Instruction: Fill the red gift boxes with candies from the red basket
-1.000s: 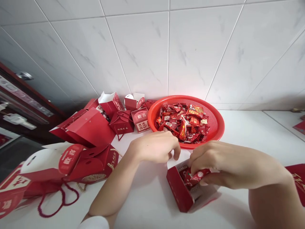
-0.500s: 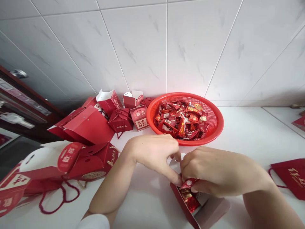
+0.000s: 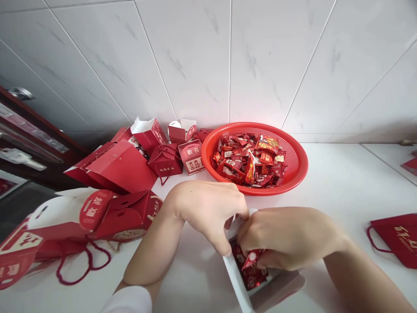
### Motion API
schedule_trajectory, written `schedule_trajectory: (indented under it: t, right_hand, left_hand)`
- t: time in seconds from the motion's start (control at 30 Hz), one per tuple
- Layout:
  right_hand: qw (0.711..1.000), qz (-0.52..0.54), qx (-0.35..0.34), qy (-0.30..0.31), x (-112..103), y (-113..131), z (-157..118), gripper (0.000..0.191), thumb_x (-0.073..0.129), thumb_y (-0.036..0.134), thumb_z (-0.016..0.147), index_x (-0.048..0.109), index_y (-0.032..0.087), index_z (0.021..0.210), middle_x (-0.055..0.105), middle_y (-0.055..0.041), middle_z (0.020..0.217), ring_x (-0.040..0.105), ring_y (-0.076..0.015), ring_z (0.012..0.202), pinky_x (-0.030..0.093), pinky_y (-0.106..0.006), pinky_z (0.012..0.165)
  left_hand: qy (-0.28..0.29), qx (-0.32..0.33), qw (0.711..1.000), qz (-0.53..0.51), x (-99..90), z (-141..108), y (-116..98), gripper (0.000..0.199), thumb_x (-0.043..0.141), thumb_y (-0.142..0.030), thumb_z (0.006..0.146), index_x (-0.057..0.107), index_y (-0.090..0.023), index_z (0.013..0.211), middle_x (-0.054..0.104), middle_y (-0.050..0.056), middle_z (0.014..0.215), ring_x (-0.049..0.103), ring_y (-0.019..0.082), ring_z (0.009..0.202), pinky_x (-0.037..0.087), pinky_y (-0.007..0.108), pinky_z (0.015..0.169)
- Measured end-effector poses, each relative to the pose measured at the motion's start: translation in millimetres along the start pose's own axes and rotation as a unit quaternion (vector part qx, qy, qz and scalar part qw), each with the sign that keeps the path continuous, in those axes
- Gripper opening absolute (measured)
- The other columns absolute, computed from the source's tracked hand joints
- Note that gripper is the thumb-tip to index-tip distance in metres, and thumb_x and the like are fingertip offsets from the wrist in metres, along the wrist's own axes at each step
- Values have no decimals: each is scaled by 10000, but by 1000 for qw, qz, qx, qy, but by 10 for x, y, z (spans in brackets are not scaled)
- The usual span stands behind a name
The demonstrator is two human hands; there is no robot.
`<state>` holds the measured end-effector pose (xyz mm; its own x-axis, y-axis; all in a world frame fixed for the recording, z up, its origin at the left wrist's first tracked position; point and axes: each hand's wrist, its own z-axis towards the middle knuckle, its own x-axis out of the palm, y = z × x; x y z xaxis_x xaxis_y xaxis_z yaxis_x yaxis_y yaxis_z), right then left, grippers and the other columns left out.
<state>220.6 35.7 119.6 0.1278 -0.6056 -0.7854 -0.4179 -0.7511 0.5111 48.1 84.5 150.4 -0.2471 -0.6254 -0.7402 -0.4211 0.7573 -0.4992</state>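
Observation:
An open red gift box with a pale inside (image 3: 237, 278) sits near the front edge of view, below my hands. My left hand (image 3: 208, 208) holds the box's left side, thumb at the rim and fingers curled by the back flap. My right hand (image 3: 286, 234) reaches into the box and pinches a red-wrapped candy (image 3: 251, 259). More wrapped candies (image 3: 254, 279) lie on the box floor under it. Its other fingers and the box's back corner are partly hidden by the hand.
Behind my hands stands a red plastic basket (image 3: 301, 169) heaped with wrapped candies (image 3: 249, 161). Red gift boxes (image 3: 165, 160) and bags (image 3: 122, 167) crowd the left side. A red pouch-like bag with a cord (image 3: 397, 239) lies at right. A tiled wall (image 3: 260, 65) closes the back.
My left thumb has shifted left with the box's left wall, which now shows its pale face. My right hand has moved slightly left, deeper over the candies, still pinching one.

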Motion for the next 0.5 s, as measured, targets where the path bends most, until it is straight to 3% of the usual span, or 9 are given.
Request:
schedule_trajectory:
  t: [0.13, 0.27, 0.37, 0.5]
  right_hand:
    - [987, 94, -17, -128, -82, 11, -283, 131, 618, 109, 957, 746, 138, 953, 733, -68, 936, 642, -177, 855, 476, -267, 748]
    - [966, 113, 3, -232, -176, -28, -492, 203, 559, 222, 1021, 736, 153, 949, 682, -87, 954, 616, -168, 833, 479, -274, 729]
    - [964, 131, 29, -229, -212, -118, -523, 157, 598, 220, 989, 737, 159, 1029, 700, -78, 958, 627, -164, 821, 479, -271, 720]
    - [978, 121, 87, -149, -176, -183, -434, 238, 636, 78, 867, 730, 193, 1053, 730, -30, 906, 646, -162, 781, 459, -255, 674]
  left_hand:
    - [-45, -45, 998, 21, -17, -31, -43, 184, 790, -264, 679, 648, -169, 747, 687, 2, 758, 587, 144, 627, 391, 249, 535]
    - [-71, -61, 995, 26, -16, -47, -34, 141, 739, -214, 689, 605, -180, 717, 675, -11, 750, 553, 131, 604, 363, 256, 528]
    - [-81, -52, 995, 17, -11, -45, 1, 119, 704, -173, 679, 588, -184, 703, 680, -13, 759, 558, 129, 618, 385, 255, 566]
    - [-92, -48, 994, 24, -2, -37, 16, 149, 658, -160, 669, 515, -196, 647, 631, -17, 682, 505, 126, 569, 361, 275, 562]
